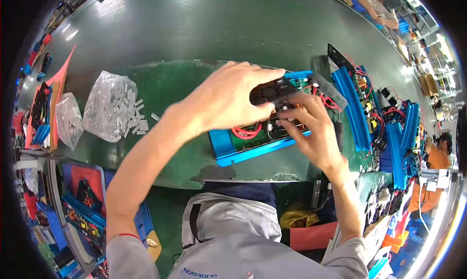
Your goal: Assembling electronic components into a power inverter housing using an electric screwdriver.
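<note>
In front of me on the green bench lies a blue metal housing [223,145] with an open top, showing a circuit board and red wires [247,134]. Over it, my left hand [231,96] grips a black end panel [272,90], thumb on the near side and fingers across the far side. My right hand [314,128] is at the panel's right end, fingers curled close together there; whatever small part they pinch, if any, is too small to make out. A grey labelled strip [331,91] lies just beyond the housing's right side.
Left on the bench are a clear bag of small whitish pieces [113,106], some spilled, and another clear bag [69,119]. More blue housings [351,108] with exposed boards and wires crowd the right side. Another person [377,9] sits at the far right.
</note>
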